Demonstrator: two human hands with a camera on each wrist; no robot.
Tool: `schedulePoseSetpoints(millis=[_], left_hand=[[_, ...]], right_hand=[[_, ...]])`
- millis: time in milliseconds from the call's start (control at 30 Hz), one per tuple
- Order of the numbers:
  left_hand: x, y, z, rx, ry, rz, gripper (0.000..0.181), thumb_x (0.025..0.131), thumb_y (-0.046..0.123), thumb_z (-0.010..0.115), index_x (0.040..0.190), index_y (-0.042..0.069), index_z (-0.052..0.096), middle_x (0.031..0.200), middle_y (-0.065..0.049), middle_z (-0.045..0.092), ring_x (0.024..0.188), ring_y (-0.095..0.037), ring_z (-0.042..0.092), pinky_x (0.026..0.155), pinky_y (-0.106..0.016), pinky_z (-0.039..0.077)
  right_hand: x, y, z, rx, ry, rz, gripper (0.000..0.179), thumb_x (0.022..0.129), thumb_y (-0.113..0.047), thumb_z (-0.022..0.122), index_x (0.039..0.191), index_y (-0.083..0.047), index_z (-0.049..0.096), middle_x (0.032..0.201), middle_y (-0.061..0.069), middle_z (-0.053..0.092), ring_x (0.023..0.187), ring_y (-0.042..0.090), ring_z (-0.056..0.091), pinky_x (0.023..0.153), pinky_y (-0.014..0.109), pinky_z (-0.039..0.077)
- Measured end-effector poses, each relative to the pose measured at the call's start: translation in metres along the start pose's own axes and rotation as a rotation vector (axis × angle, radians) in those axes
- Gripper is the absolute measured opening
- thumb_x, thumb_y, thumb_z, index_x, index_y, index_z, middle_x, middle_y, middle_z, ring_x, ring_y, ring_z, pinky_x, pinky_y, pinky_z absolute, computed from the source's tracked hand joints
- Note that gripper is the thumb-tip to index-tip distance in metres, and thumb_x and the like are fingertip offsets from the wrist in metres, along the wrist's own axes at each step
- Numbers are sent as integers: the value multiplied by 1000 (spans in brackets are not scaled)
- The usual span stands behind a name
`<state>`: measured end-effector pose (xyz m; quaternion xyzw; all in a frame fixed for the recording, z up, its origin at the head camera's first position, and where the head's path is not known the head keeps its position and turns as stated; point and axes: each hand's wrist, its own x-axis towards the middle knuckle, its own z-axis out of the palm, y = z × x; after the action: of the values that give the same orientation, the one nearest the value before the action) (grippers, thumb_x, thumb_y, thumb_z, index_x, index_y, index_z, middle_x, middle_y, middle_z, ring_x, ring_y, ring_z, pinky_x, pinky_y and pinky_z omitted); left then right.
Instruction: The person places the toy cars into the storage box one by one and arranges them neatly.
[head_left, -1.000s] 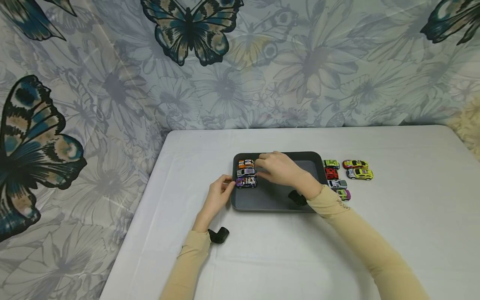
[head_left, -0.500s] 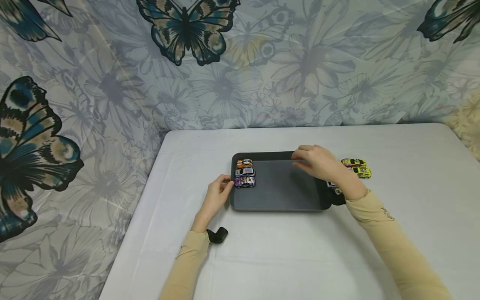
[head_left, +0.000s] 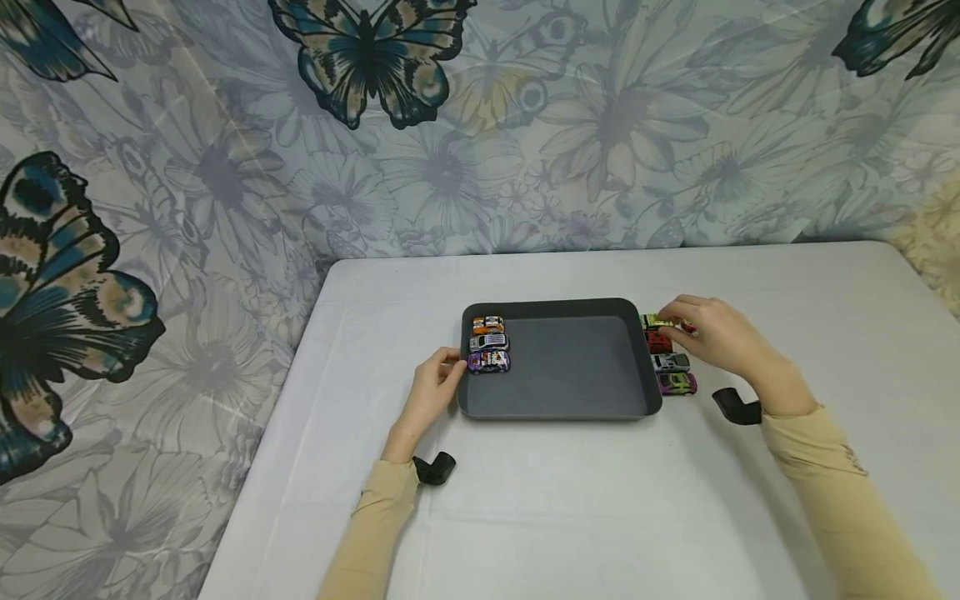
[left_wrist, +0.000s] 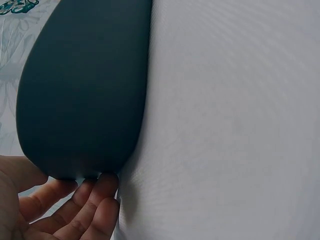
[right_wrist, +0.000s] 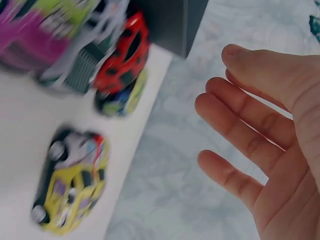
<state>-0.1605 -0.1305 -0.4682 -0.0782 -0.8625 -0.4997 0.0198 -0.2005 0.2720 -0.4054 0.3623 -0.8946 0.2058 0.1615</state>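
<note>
A dark grey tray (head_left: 577, 367) lies on the table. Three toy cars stand in a column at its left end: an orange one (head_left: 488, 325), a silver one (head_left: 489, 342) and a purple one (head_left: 488, 361). My left hand (head_left: 431, 387) holds the tray's left end, thumb by the rim and fingertips against the outer wall. Past the tray's right side, my right hand (head_left: 720, 337) hovers with nothing in it, its fingers loosely spread. Near it are a red toy car (head_left: 659, 342) and a yellow toy car (right_wrist: 75, 185), which the hand hides in the head view.
Along the tray's right edge stand further toy cars: a green one (head_left: 656, 320), a silver-grey one (head_left: 671, 362) and a green and purple one (head_left: 677, 383). A white cloth covers the table (head_left: 562, 500). Butterfly-patterned fabric (head_left: 450, 167) hangs behind it.
My right hand has moved right, from beside the cars in the tray to over the cars outside it. The left hand has stayed at the tray's left end.
</note>
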Motion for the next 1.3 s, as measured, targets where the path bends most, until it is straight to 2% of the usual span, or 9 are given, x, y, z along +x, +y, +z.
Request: schedulePoseSetpoints(millis=[300,567,700,900,1300], left_hand=[[1,2,0,5,2,-7,23,95,13,55,110,-3,59,100,-16,65,78,-23,63,66,-30,51],[0,1,0,3,-4,-1,24,95,14,55,110,-3,59,100,-16,64,78,-22,63,65,-28,50],[1,1,-1,4,-3,-3,23,95,13,55,110,-3,59,100,-17,64,77,-23,63,62,-27,49],[1,-1,-1,0,-3,1,23,95,13,55,110,-3,59,101,-17,64,79,-23,63,65,-29,50],[0,0,-1,6,-6,4,23,95,13,55,110,-4,59,100,-17,64,77,-24,63,62,-27,49]], right_hand=[[-26,15,-10,-38,-17,136,23,69,7,74,90,1,66,82,8,65,70,24,62,59,40,48],[-44,25,-15,-33,-45,278,19,72,5,73,90,2,65,84,12,64,77,33,61,68,48,46],[-52,31,-18,-42,-51,301,21,73,4,72,92,3,65,87,16,63,80,37,60,69,50,44],[-61,41,-17,-67,-34,317,21,71,5,73,90,3,65,87,17,63,79,35,59,67,49,43],[-68,49,-15,-53,-106,406,22,74,1,72,94,5,65,88,20,62,81,38,58,67,52,43]])
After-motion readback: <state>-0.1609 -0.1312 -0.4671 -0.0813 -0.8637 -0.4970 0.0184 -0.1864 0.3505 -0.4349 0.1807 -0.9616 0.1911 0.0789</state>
